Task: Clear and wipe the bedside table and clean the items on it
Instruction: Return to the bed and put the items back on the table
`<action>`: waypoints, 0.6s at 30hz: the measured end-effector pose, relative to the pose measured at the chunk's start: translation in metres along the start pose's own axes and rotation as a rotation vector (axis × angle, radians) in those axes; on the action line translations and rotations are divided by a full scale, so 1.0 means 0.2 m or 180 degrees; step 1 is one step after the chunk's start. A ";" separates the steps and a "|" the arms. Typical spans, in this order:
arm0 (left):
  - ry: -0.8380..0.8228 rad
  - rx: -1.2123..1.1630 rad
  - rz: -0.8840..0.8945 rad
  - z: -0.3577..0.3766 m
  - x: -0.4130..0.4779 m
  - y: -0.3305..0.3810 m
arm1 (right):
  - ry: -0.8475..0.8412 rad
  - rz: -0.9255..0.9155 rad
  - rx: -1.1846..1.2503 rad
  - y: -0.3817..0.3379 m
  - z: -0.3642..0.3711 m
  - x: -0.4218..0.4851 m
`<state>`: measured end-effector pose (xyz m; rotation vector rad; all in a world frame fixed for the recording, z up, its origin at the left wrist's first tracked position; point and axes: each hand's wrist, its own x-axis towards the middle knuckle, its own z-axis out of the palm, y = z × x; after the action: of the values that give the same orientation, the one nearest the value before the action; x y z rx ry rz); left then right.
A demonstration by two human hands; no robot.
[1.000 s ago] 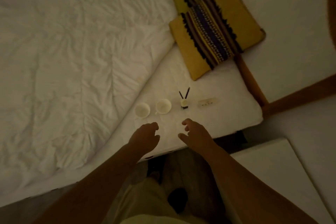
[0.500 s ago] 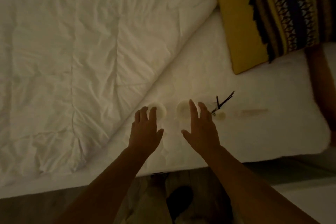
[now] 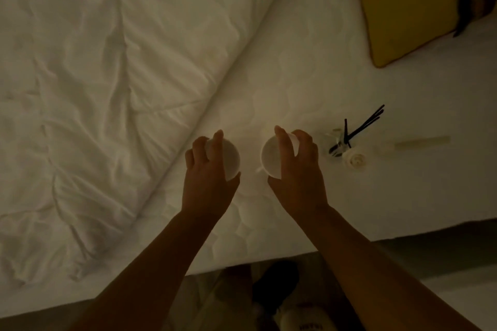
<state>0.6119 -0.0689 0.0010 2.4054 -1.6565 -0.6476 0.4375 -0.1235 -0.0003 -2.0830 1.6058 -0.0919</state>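
The left cup [image 3: 230, 154] and the right cup [image 3: 269, 162], both white, are side by side at the sheet [image 3: 301, 67] of a bed, near its front edge and a little apart from each other. Whether they rest on the sheet or are raised just off it, I cannot tell.

At far left a creased white duvet [image 3: 94, 83] covers the bed, and its edge runs on a slant down to the front. Just right of that edge the left hand [image 3: 207, 183] grips the left cup from above, with fingers curled over the top and the thumb against the near side. Next comes the right cup, its mouth turned up to the camera. The right hand [image 3: 300, 172] grips it from above as well, with one finger laid across the mouth, the others curled round the far side and the thumb at the near rim.

Just beside the right hand stands a small glass diffuser [image 3: 337, 141], with black reeds [image 3: 363, 123] that fan up and to the right. A small white rose-shaped piece [image 3: 355, 160] touches its near side. Further right a pale flat strip [image 3: 422, 141] lies on the sheet. At the upper right a yellow cushion [image 3: 403, 8] lies on the bed, well apart from the cups.

Below the bed's edge, between the forearms, a dark shoe [image 3: 274, 285] shows on the floor.
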 end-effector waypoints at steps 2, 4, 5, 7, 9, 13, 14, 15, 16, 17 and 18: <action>-0.0005 -0.0005 0.0015 0.00 -0.01 0.01 | 0.0061 0.0074 0.0191 0.02 -0.01 -0.04; -0.0105 0.0022 0.0071 -0.01 -0.05 0.04 | 0.0118 0.0141 0.0338 0.04 -0.03 -0.11; -0.0168 0.0040 0.0149 -0.01 -0.08 0.07 | 0.0151 0.0201 0.0395 0.06 -0.05 -0.16; -0.0285 0.0000 0.0219 -0.02 -0.15 0.10 | 0.0171 0.0306 0.0486 0.08 -0.06 -0.26; -0.0413 0.0011 0.0301 -0.01 -0.24 0.19 | 0.0211 0.0459 0.0612 0.14 -0.11 -0.38; -0.0657 0.0065 0.0508 0.05 -0.45 0.42 | 0.0234 0.0855 0.1044 0.34 -0.18 -0.66; -0.0711 0.0060 0.0572 0.08 -0.50 0.49 | 0.0263 0.0947 0.1127 0.40 -0.20 -0.73; -0.0777 0.0041 0.0643 0.10 -0.54 0.56 | 0.0316 0.1033 0.1164 0.47 -0.22 -0.79; -0.0850 0.0000 0.0717 0.13 -0.59 0.63 | 0.0393 0.1114 0.1190 0.53 -0.23 -0.86; -0.0939 -0.0037 0.0795 0.17 -0.63 0.71 | 0.0506 0.1212 0.1246 0.61 -0.25 -0.94; -0.1032 -0.0049 0.0909 0.22 -0.68 0.81 | 0.0650 0.1336 0.1323 0.70 -0.28 -1.03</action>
<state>0.4144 -0.0012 0.0557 2.0758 -2.0565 -1.0337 0.2308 0.0212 0.0396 -1.4337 1.9182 -0.4616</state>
